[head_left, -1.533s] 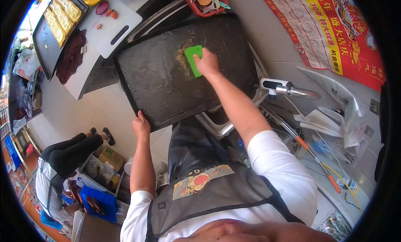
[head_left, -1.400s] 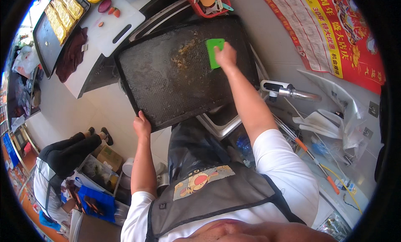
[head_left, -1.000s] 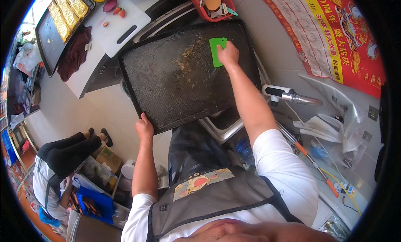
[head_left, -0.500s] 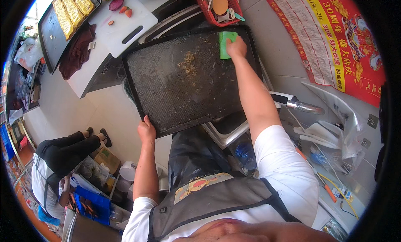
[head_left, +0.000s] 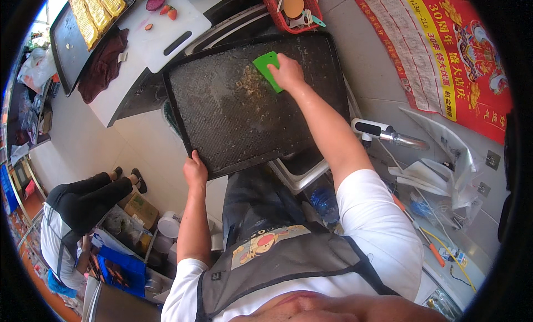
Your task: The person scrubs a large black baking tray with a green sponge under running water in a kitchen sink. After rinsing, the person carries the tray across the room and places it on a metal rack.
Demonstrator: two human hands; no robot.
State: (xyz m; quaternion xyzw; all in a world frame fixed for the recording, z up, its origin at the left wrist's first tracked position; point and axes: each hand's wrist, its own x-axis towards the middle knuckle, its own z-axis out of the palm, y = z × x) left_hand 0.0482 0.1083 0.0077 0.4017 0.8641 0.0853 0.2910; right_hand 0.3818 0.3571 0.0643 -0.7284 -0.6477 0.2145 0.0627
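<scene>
A large black baking tray (head_left: 239,127) with a raised rim and textured surface lies over the sink in front of me. My left hand (head_left: 195,170) grips its near left corner, fingers wrapped on the rim. Closed round a green plastic scraper (head_left: 266,69), my right hand (head_left: 287,73) works on the upper middle of the tray. The scraper's edge is against a patch of brownish crumbs and residue (head_left: 248,90). Wet-looking smears cover much of the tray's left half.
Left of the tray, a white cutting board (head_left: 169,27) bears strawberry pieces. Beyond it stands a second tray (head_left: 69,47) with golden pastry strips. A red basket (head_left: 288,25) sits at the far edge. The faucet (head_left: 388,134) juts in on the right. Another person (head_left: 72,211) bends at lower left.
My right hand has moved the scraper left and slightly nearer, from the tray's far right area to the crumb patch. My left hand stays on the tray's corner.
</scene>
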